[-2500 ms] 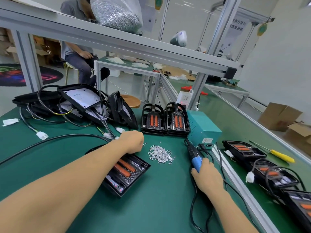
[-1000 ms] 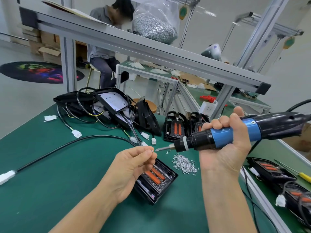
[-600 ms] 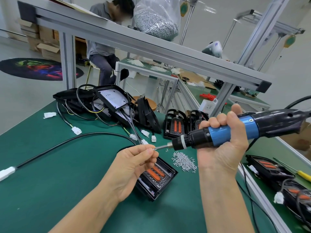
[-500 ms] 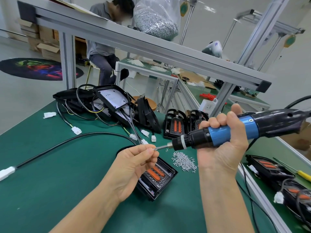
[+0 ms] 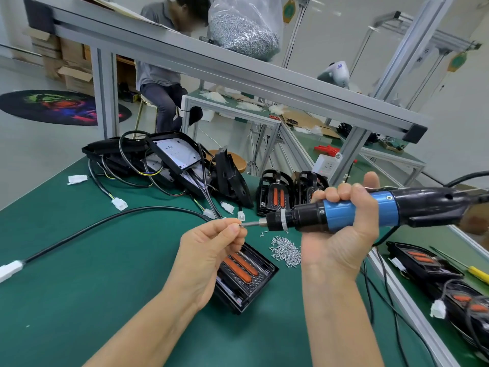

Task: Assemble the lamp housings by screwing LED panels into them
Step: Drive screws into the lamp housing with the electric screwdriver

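Note:
My right hand [image 5: 341, 234] grips a blue and black electric screwdriver [image 5: 357, 213], held level above the green bench with its bit pointing left. My left hand [image 5: 209, 250] pinches a small screw [image 5: 241, 225] against the bit's tip. Beneath my left hand lies a black lamp housing [image 5: 248, 276] with two orange strips inside, partly hidden by the hand. A loose pile of small silver screws [image 5: 285, 251] lies just to its right.
Two more black housings [image 5: 275, 193] stand upright behind the pile. A heap of housings, LED panels and cables [image 5: 169, 160] fills the far left. A black cable [image 5: 105, 221] crosses the bench. Finished housings [image 5: 423, 263] and a yellow screwdriver [image 5: 476, 271] lie right. A person sits beyond the aluminium frame [image 5: 238, 72].
Since 2.5 s ago my right hand lifted the screwdriver off the bench and my left hand rose from the screw pile, bringing a screw to the bit. Both hands have held nearly still lately.

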### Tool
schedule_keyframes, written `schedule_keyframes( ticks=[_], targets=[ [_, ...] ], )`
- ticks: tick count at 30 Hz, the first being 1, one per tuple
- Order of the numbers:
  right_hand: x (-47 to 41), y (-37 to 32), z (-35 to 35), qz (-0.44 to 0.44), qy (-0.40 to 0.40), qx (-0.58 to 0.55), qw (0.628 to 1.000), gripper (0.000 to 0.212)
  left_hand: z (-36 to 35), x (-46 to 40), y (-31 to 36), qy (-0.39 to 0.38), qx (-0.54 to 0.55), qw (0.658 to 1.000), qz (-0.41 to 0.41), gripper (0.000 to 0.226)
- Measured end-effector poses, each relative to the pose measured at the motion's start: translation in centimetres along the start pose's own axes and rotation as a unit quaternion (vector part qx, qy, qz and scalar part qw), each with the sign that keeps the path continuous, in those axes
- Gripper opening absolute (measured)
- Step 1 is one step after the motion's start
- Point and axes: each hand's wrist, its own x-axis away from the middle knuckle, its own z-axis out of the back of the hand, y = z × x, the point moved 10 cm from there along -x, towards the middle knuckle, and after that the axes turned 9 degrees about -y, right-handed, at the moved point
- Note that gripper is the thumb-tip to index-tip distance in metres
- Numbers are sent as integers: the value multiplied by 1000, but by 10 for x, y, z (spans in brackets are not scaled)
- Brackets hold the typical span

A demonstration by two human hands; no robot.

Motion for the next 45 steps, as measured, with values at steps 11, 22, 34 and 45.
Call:
schedule_keyframes(
  ticks=[11,22,34,45],
  targets=[
    [-8,8,11,-16,-17,15,1000,30,80,-13,37,138,-372,918,14,23],
    [-11,24,32,-17,8,89,996,35,106,-32,-16,97,-386,887,234,5],
    [-9,43,28,-24,-20,162,986,41,80,-26,-41,80,-83,967,225,39],
    [-10,53,19,-17,-54,182,982,40,78,-27,-31,87,-123,974,170,24]
  ],
)
